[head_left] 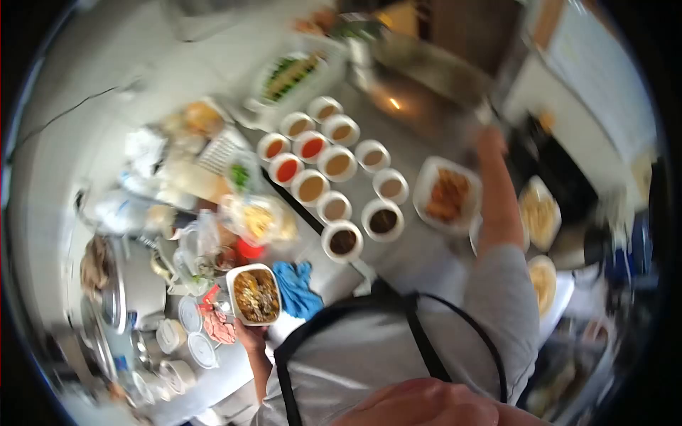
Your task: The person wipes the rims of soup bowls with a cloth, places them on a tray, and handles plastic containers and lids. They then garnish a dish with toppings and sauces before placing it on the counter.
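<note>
My left hand [250, 335] supports a white square food container [254, 293] from below, its fingers mostly hidden under it. Inside the container is a brown saucy dish with pale bits on top. Stretched far forward to the right, my right hand [490, 138] is smeared by motion. It is nearest to a large metal pan [433, 85]; whether it touches the pan or holds anything I cannot make out. Just left of my right forearm stands a white container of orange-brown pieces [447, 195].
Several white cups of sauce [338, 163] stand mid-table. A tray with greens [291, 77] is behind them. A blue cloth [298, 287], a bag of yellow food [257, 220] and lids [202, 350] lie left. Bowls of pale food [540, 213] stand right.
</note>
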Available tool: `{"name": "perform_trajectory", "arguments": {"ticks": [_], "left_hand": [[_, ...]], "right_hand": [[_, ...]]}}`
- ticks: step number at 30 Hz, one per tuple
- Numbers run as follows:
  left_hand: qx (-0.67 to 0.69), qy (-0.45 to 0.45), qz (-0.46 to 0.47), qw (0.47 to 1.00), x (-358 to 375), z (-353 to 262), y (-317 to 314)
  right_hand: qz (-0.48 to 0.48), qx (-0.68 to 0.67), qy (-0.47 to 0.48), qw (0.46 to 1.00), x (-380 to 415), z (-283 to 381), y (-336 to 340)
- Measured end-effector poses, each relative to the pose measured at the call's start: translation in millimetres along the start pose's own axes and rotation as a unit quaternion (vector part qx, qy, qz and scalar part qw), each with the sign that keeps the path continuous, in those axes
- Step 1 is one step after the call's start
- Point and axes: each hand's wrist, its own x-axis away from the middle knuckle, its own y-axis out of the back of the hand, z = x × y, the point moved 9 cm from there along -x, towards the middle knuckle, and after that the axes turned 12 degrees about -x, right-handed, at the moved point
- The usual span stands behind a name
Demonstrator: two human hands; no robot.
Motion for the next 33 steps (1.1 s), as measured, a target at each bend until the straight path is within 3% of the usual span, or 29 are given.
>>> {"name": "perform_trajectory", "arguments": {"ticks": [4, 5, 8, 11, 17, 20, 23, 26, 28, 30, 31, 32, 33], "left_hand": [[0.019, 0.003, -0.014, 1.000, 13, -19, -14], [0.027, 0.003, -0.023, 0.999, 12, -19, -16], [0.010, 0.003, -0.046, 0.999, 15, -22, -12], [0.030, 0.002, -0.058, 0.998, 19, -27, -16], [0.002, -0.005, -0.048, 0.999, 18, -27, -14], [-0.004, -0.008, -0.038, 0.999, 12, -21, -10], [0.005, -0.011, -0.031, 0.999, 14, -22, -10], [0.025, -0.007, -0.027, 0.999, 12, -19, -10], [-0.015, -0.021, -0.017, 1.000, 7, -15, -5], [-0.014, -0.030, -0.026, 0.999, 1, -9, -1], [-0.005, -0.027, -0.030, 0.999, -10, 6, 5], [-0.005, -0.034, -0.018, 0.999, -9, 2, 3], [-0.019, -0.033, 0.016, 0.999, -6, -3, -2]], "right_hand": [[-0.018, -0.040, -0.153, 0.987, -53, -92, -39], [-0.047, -0.092, -0.156, 0.982, -63, -98, -46], [0.008, -0.095, -0.150, 0.984, -43, -67, -26], [-0.059, -0.094, -0.169, 0.979, -127, -111, -96], [0.090, -0.117, -0.132, 0.980, -153, -115, -133], [0.100, -0.210, -0.200, 0.952, -122, -110, -120], [0.088, -0.201, -0.014, 0.976, -95, -69, -90], [-0.088, -0.499, 0.030, 0.862, -12, -9, 16], [-0.034, -0.490, 0.171, 0.854, -29, 39, 25], [0.005, -0.600, 0.188, 0.778, -5, 90, 41], [-0.007, -0.591, 0.203, 0.780, 37, 124, 66], [0.063, -0.561, 0.272, 0.779, 45, 158, 57], [0.074, -0.581, 0.270, 0.765, 73, 185, 55]]}}
